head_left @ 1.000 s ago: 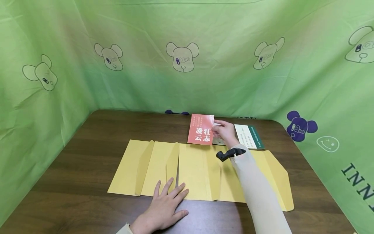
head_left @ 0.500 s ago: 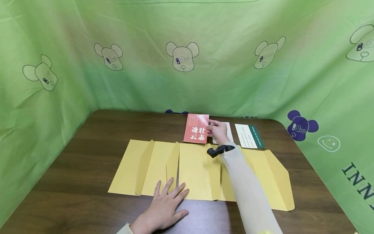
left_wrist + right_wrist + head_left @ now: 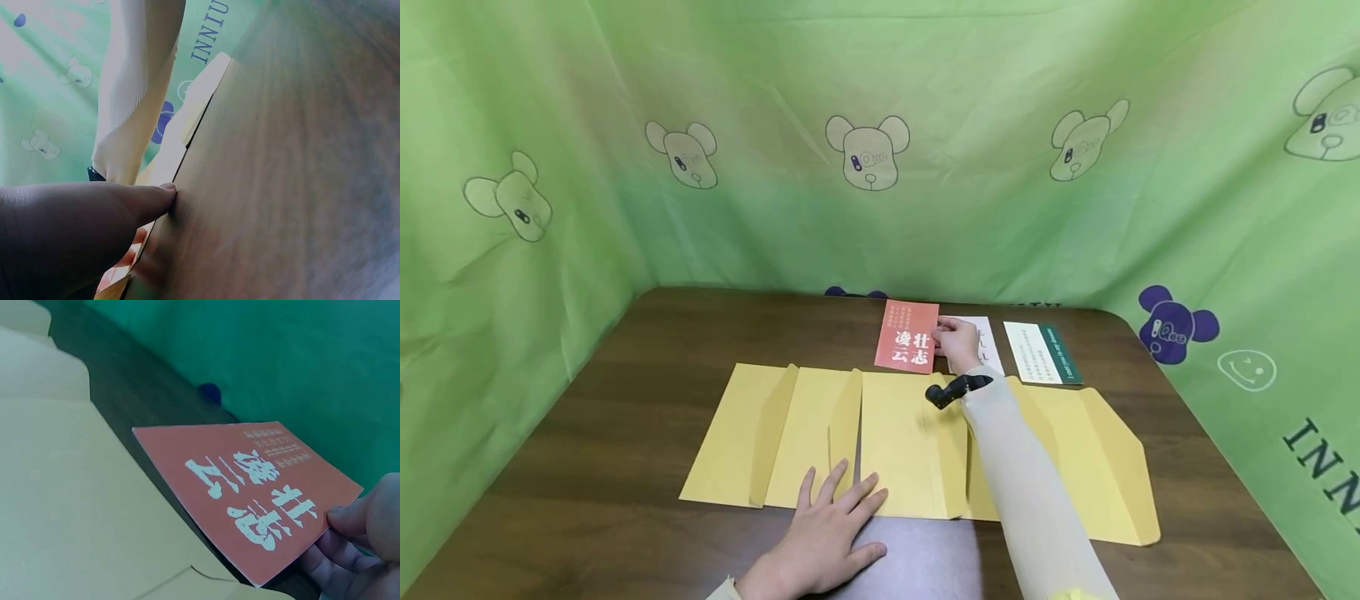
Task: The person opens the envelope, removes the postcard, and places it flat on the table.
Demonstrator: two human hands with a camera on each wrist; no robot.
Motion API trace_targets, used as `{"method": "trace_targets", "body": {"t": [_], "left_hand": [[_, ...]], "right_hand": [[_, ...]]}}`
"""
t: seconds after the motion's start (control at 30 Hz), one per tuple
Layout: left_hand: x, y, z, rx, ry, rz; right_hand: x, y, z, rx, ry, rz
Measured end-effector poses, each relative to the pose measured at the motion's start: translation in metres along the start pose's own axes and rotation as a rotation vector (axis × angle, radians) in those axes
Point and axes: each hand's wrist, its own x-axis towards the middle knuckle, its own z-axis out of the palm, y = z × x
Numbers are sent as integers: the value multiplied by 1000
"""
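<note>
A red card with white Chinese characters (image 3: 904, 327) is near the table's back edge in the head view. My right hand (image 3: 959, 343) pinches its right edge, thumb on top and fingers beneath, as the right wrist view shows. Several yellow envelopes (image 3: 895, 433) lie in a row before it, their flaps to the right. My left hand (image 3: 823, 537) is spread at the row's front edge, its fingertips on two of the envelopes. In the left wrist view, the left thumb (image 3: 125, 206) is close to the envelopes' edge.
Partly behind my right hand lies a white card with dark writing (image 3: 988, 340). Right of it lies a white and green card (image 3: 1043, 353). The brown wooden table (image 3: 602, 433) is enclosed by a green printed cloth (image 3: 775, 225) at the back and sides.
My right hand has shifted a little left with the red card, leaving more of the white card showing. The left hand has stayed in place.
</note>
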Motion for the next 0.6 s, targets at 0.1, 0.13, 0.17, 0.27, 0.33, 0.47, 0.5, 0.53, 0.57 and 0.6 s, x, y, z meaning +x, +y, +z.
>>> {"method": "trace_targets", "body": {"t": [0.1,0.13,0.17,0.27,0.33,0.47,0.5,0.53,0.57,0.6], "left_hand": [[-1,1,1,-9,-3,5],[-2,1,1,-9,-2,7],[-2,1,1,-8,1,7],[-2,1,1,1,6,4],[-2,1,1,6,6,3],[-1,0,1,11,7,3],[-1,0,1,10,7,3],[-1,0,0,11,8,3],[0,0,0,12,8,2],[0,0,0,13,8,1]], "right_hand": [[0,3,-2,-48,-7,-1],[-1,3,-2,-66,-12,-3],[-1,3,-1,-77,-15,-8],[-1,3,0,-102,-23,-19],[-1,2,0,-119,-20,-25],[-1,1,0,-144,-4,-34],[0,1,0,-147,-1,-33],[1,0,0,-150,0,-31],[1,0,0,-151,1,-28],[2,0,0,-146,0,-21]]}}
